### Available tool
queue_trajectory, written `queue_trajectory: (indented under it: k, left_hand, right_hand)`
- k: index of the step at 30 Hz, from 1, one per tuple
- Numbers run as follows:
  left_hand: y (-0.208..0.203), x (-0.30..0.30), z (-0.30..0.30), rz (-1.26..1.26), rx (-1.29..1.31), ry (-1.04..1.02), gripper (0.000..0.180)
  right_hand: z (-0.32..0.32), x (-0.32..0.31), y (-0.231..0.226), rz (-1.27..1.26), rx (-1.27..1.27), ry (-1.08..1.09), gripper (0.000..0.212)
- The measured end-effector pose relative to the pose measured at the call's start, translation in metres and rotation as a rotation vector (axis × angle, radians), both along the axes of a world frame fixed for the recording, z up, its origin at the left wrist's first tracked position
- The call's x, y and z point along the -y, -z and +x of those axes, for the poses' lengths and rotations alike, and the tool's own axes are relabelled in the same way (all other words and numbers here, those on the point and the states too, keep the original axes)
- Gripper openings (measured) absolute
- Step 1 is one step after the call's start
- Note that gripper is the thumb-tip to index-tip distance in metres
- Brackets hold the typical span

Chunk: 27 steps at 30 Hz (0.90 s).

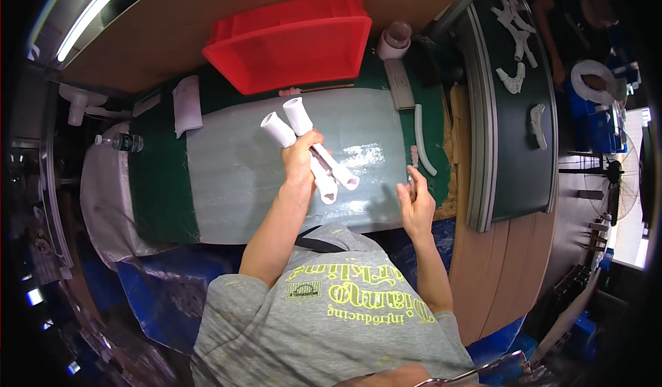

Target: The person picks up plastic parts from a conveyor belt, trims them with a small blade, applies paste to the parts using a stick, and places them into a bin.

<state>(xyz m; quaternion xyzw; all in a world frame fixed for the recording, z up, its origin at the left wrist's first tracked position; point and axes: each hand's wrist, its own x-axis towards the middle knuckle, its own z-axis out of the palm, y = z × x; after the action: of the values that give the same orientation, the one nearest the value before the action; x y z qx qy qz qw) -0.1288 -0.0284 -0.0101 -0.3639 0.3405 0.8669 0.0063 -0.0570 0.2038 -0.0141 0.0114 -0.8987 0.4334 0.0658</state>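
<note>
My left hand (299, 159) is closed around two white plastic tube-shaped parts, held side by side above the grey mat (234, 180). The first white tube (277, 129) and the second white tube (297, 115) each have a wide round mouth at the far end. Their narrower ends, with openings, point toward me. Over the mat's right edge is my right hand (418, 205), its thumb and fingers apart, and I see nothing gripped in it. Just beyond its fingertips lies a small pinkish piece (414, 154), beside a curved white tube (423, 142).
A red bin (289, 49) stands at the back. Near it are a jar (396, 36) and a grey box (398, 83). At left are a white cloth (187, 105) and a plastic bottle (127, 142). A dark conveyor belt (525, 166) carrying white branched parts runs along the right.
</note>
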Motion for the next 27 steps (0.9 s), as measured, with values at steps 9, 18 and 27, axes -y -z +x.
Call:
queue_trajectory:
  k: [9,18,27]
  left_hand:
    - [-0.01,0.001,0.001,-0.109,-0.072,-0.061,0.029]
    - [-0.012,0.001,0.001,-0.139,-0.079,-0.094,0.034]
    - [-0.015,0.001,0.003,-0.098,-0.079,-0.054,0.037]
  right_hand:
    - [0.007,0.041,-0.062,-0.003,-0.264,-0.281,0.028]
    - [0.015,0.046,-0.06,0.022,-0.22,-0.305,0.027]
    - [0.011,0.044,-0.063,0.041,-0.242,-0.279,0.03]
